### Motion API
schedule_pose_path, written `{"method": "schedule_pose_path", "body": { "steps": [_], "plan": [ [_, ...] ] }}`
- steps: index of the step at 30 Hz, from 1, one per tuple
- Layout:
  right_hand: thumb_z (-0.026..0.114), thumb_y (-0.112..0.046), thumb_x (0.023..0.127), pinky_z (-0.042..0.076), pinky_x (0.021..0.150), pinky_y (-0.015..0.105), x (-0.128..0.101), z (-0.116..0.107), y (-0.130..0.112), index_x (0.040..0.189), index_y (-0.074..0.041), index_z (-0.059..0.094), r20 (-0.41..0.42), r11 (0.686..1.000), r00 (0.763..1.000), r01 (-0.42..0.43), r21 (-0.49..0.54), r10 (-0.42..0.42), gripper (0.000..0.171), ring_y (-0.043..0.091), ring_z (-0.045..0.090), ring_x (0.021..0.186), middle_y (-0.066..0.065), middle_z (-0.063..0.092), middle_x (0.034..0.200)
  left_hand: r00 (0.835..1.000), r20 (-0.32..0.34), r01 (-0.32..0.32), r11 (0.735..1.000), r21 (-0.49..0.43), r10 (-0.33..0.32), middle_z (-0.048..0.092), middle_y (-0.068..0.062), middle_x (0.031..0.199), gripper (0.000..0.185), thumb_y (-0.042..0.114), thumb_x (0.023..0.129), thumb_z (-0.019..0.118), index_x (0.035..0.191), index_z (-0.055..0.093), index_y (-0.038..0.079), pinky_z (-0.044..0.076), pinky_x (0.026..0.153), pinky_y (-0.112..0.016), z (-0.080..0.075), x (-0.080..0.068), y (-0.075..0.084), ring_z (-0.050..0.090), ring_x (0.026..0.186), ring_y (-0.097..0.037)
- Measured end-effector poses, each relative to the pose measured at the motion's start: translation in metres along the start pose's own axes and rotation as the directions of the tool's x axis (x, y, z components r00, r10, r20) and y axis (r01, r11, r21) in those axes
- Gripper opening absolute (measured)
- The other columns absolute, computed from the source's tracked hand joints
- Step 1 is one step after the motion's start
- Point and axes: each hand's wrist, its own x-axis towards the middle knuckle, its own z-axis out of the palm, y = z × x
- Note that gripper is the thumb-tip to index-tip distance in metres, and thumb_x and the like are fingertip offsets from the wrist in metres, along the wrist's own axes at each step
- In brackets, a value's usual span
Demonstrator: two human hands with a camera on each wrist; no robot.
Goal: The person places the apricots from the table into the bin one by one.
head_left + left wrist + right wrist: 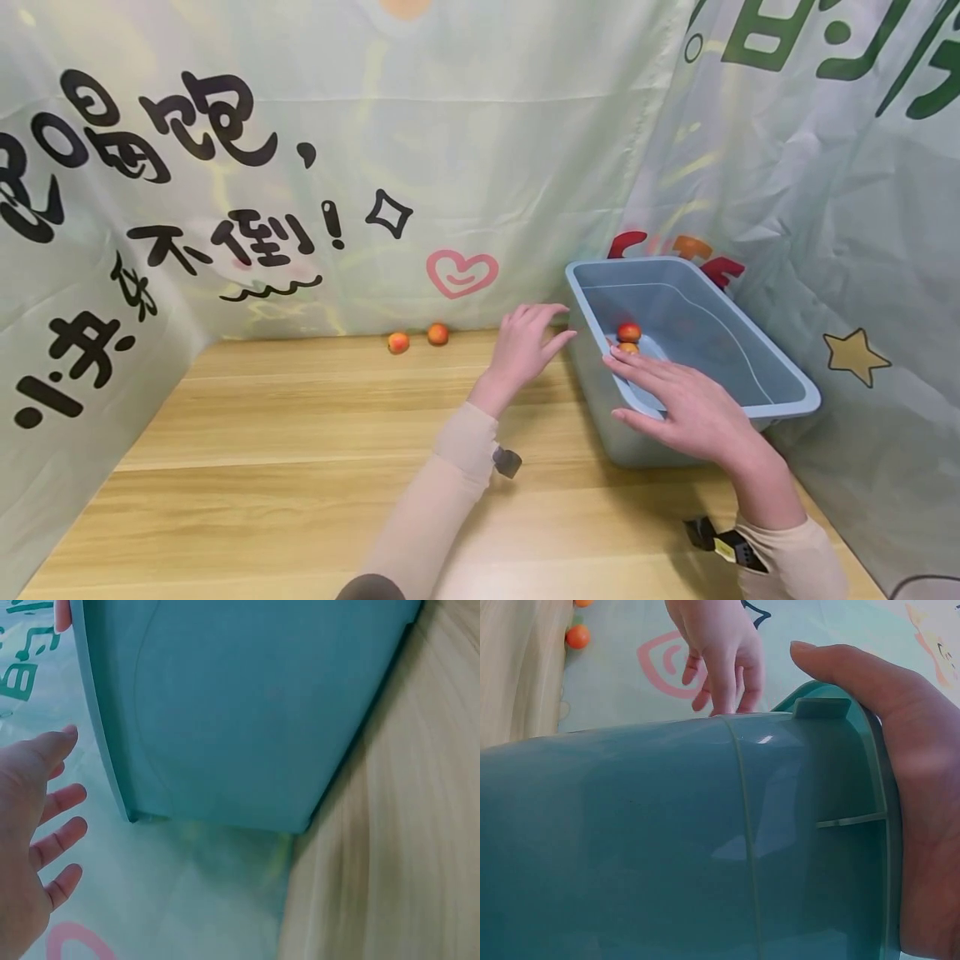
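A blue-grey plastic bin (618, 408) stands at the right of the table. My right hand (690, 408) lies over its near rim, with fingers extended across the near left corner; the right wrist view shows the hand (922, 750) along that rim. Beside the bin's left wall, my left hand (525, 346) is raised with its fingers spread and loosely bent. In the left wrist view that hand (26, 802) holds nothing and appears apart from the bin. Inside the bin are two small orange-red round fruits (628, 332), partly hidden by the rim and right hand.
Two more orange-red fruits, one left (398, 342) and one right (438, 334), sit at the back edge of the wooden table (300, 467). Printed cloth (525, 167) hangs behind the table and along both sides, close to the bin's right side.
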Motion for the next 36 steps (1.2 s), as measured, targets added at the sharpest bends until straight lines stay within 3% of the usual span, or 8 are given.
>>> {"method": "schedule_pose_path", "body": {
  "steps": [15, 23, 36],
  "plan": [
    [0.064, -0.053, 0.087, 0.043, 0.102, 0.050, -0.003, -0.002, 0.001, 0.146, -0.032, 0.044, -0.011, 1.000, 1.000, -0.001, -0.002, 0.001, 0.066, 0.026, 0.051, 0.133, -0.003, 0.046, 0.151, 0.993, -0.028, 0.112, 0.992, -0.056, -0.114, 0.067, 0.002, 0.126, 0.042, 0.042, 0.090, 0.066, 0.125, 0.063, 0.019, 0.043, 0.097, -0.042, -0.004, -0.027, -0.023, 0.057, 0.118, -0.022],
    [0.067, -0.050, 0.086, 0.042, 0.103, 0.048, -0.003, -0.003, 0.000, 0.146, -0.028, 0.046, -0.017, 1.000, 1.000, 0.004, -0.014, -0.004, 0.067, 0.026, 0.051, 0.133, -0.002, 0.047, 0.151, 0.983, -0.044, 0.176, 0.981, -0.076, -0.180, 0.067, 0.002, 0.124, 0.041, 0.042, 0.091, 0.065, 0.125, 0.063, 0.019, 0.044, 0.094, -0.043, -0.007, -0.033, -0.041, 0.058, 0.116, -0.024],
    [0.069, -0.045, 0.086, 0.042, 0.103, 0.050, 0.000, -0.001, 0.000, 0.145, -0.025, 0.047, -0.006, 1.000, 1.000, 0.015, -0.006, -0.015, 0.066, 0.028, 0.051, 0.133, -0.001, 0.047, 0.151, 0.933, -0.086, 0.339, 0.933, -0.124, -0.351, 0.067, -0.003, 0.124, 0.041, 0.038, 0.090, 0.068, 0.124, 0.063, 0.015, 0.037, 0.099, -0.051, -0.028, -0.048, -0.088, 0.055, 0.117, -0.030]
  ]
}}
